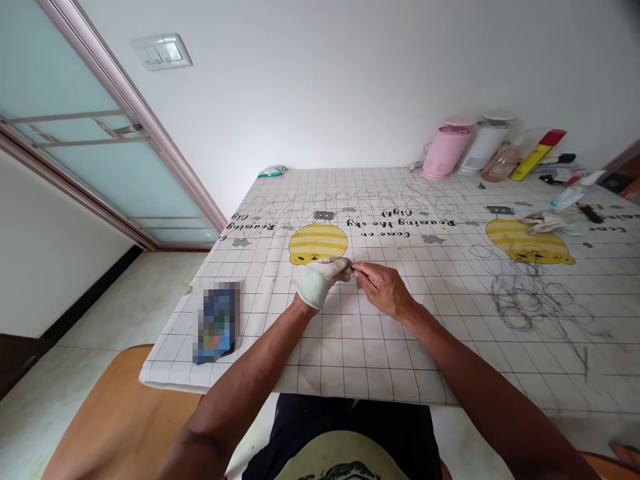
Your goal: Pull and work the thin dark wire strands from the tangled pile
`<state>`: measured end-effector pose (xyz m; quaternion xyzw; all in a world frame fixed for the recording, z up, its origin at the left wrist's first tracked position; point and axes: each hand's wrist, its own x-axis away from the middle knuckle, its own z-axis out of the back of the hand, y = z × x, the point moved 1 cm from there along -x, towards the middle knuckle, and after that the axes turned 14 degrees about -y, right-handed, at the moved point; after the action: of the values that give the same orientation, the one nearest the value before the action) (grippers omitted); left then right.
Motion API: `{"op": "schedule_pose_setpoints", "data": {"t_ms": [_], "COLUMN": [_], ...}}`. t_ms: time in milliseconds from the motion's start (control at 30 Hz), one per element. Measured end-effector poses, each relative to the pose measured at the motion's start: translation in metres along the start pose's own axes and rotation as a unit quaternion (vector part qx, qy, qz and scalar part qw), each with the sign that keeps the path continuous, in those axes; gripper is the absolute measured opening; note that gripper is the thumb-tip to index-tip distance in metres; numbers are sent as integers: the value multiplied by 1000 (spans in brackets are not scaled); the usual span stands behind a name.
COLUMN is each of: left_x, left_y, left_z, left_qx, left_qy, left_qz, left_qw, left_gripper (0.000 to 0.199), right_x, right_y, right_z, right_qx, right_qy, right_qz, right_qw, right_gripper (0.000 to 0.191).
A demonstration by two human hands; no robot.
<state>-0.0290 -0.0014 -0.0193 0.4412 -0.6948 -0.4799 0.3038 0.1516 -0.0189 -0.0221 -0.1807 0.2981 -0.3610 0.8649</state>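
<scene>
My left hand point(326, 272) wears a pale glove with a light green cuff. Its fingers are pinched together over the table, just in front of a printed yellow balloon. Bare and also pinching, my right hand point(381, 285) meets it fingertip to fingertip. A small dark bit shows where the fingers meet; it is too small to name. On the right of the table lies a loose tangle of thin dark thread or wire point(525, 300). More fine strands trail across the back of the checked tablecloth point(340, 353).
A blurred-out phone-like object point(216, 323) lies at the left edge. Back right stand a pink cylinder point(447, 150), a white one point(484, 143), a bottle point(501, 162) and a yellow-red box point(537, 157). Nearer is a crumpled glove point(555, 221). A small packet point(272, 171) rests far left.
</scene>
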Motion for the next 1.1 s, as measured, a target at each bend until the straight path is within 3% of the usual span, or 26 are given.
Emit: {"op": "schedule_pose_setpoints", "data": {"t_ms": [133,233,367,467,633,800,967,1100], "left_x": [2,5,10,11,9,13,16,21], "left_y": [7,17,25,22,15,27,33,18], "left_z": [-5,-9,-12,-12,-10,-5,4,-4], "left_qx": [-15,-126,-270,-302,-273,-252,-291,-431], "left_qy": [-4,60,139,134,102,151,218,172], "left_qz": [14,21,17,35,64,36,-13,-29], "left_qw": [1000,990,953,943,954,955,931,885], "left_gripper": [24,30,35,36,38,41,40,36], "right_x": [0,0,2,2,2,2,1,0], "right_y": [0,1,6,10,14,14,13,14], "right_z": [-1,2,7,9,12,16,20,24], "right_qx": [-23,-67,-90,-65,-60,-102,-153,-172], "right_qy": [2,5,24,37,50,61,73,79], "right_qz": [-33,-74,-100,-102,-107,-128,-155,-167], "right_qw": [999,995,991,992,991,985,973,968], "right_gripper": [23,23,26,29,31,34,36,36]}}
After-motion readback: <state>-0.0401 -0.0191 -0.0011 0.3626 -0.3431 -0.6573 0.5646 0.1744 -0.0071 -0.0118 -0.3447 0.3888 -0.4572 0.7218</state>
